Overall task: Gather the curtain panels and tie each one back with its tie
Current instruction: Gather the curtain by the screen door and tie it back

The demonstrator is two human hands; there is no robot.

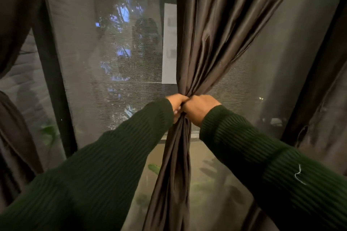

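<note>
A dark brown satin curtain panel (212, 30) hangs in the middle of the view, bunched into a narrow bundle at waist height. My left hand (176, 106) grips the bundle from the left and my right hand (201, 108) grips it from the right, knuckles touching each other. Below the hands the gathered cloth (172, 178) falls in tight folds. Both arms wear dark green ribbed sleeves. Whether a tie lies under the fingers cannot be told.
Behind the panel is a sheer net curtain (105, 73) over a window with a dark frame post (52, 80). Another dark curtain (13, 24) hangs at the left edge and one more (323, 110) at the right.
</note>
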